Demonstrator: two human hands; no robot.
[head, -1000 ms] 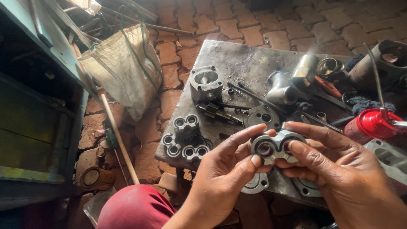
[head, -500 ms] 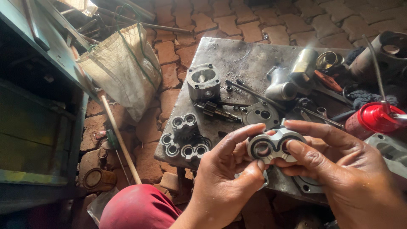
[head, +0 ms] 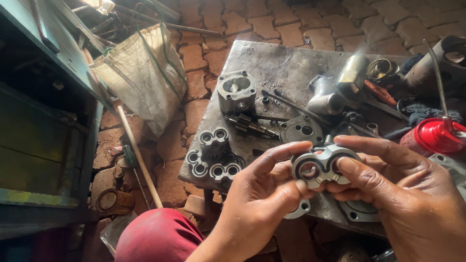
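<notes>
**Head view: both hands pinch a figure-eight bush**

Head view shows the bush [head: 322, 166] at centre right, raised above the plate [head: 272, 68], its bores tilted toward the camera, likely so its face can be checked. The left hand [head: 259, 204] grips its near-left edge between thumb and forefinger; the right hand [head: 412, 204] clamps the other lobe. Matching bushes [head: 213, 157] lie at the plate's left edge, a housing [head: 236, 92] above them. The red can [head: 432, 137] is cut by the right border; parts beneath the hands stay hidden.

You have two hands, left [head: 257, 204] and right [head: 412, 199], one figure-eight bushing [head: 320, 167] between them, three more bushings [head: 213, 155] at nine o'clock, one red oil can [head: 432, 136] at three.
</notes>
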